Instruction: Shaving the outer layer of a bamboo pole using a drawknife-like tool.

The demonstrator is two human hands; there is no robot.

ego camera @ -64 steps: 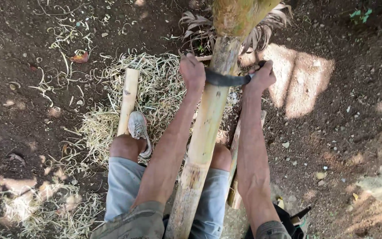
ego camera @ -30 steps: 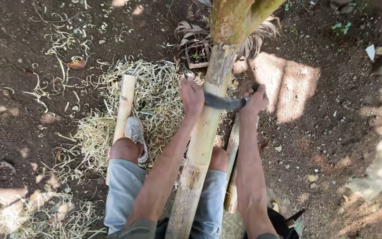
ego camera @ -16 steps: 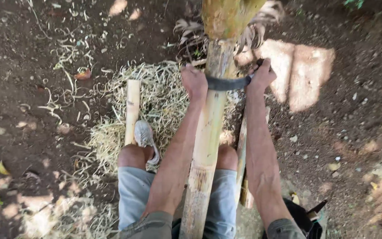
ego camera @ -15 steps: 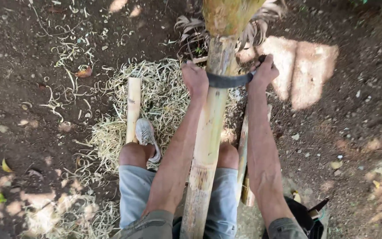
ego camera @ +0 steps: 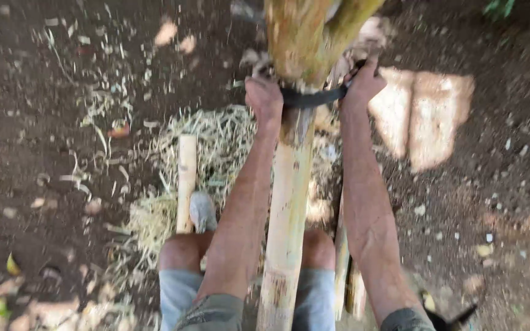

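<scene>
Both hands clamped on a dark curved blade laid across a long pale bamboo pole. Left hand grips the blade's left end, right hand its right end; hands apart, pole between them. Pole runs from between the knees up to a leaning trunk at the top edge. Heap of pale shavings lies left of the pole, with a short cut stick and a grey shoe on it. Bare dirt ground open to the right; sunlit patch just beside the right forearm.
</scene>
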